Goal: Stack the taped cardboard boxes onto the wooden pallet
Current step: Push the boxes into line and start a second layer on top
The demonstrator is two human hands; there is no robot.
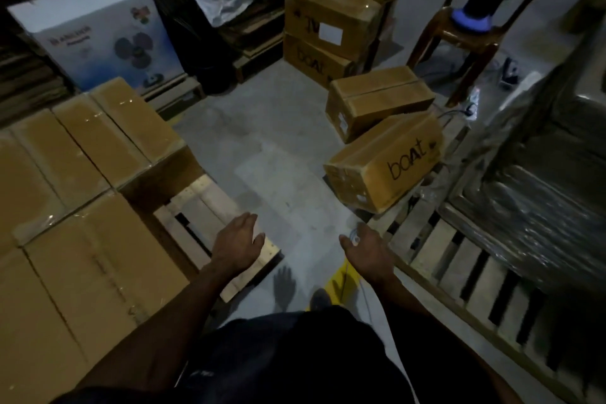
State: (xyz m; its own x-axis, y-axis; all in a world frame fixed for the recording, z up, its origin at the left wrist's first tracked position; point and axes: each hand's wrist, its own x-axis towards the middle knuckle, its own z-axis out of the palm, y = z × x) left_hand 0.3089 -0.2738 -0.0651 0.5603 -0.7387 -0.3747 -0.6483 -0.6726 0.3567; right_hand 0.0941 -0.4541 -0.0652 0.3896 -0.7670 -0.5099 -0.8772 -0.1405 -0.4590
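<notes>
Several taped cardboard boxes stand packed together on the wooden pallet at the left, whose bare corner slats show beside them. On the floor ahead to the right lies a tilted box marked "boat", with another taped box just behind it. My left hand hovers open over the pallet's bare corner, holding nothing. My right hand is stretched forward with fingers apart, empty, short of the tilted box.
More boxes are stacked at the back, beside a brown plastic chair. A white fan carton stands at the back left. A second pallet with a plastic-wrapped load fills the right. Cables trail on the grey floor.
</notes>
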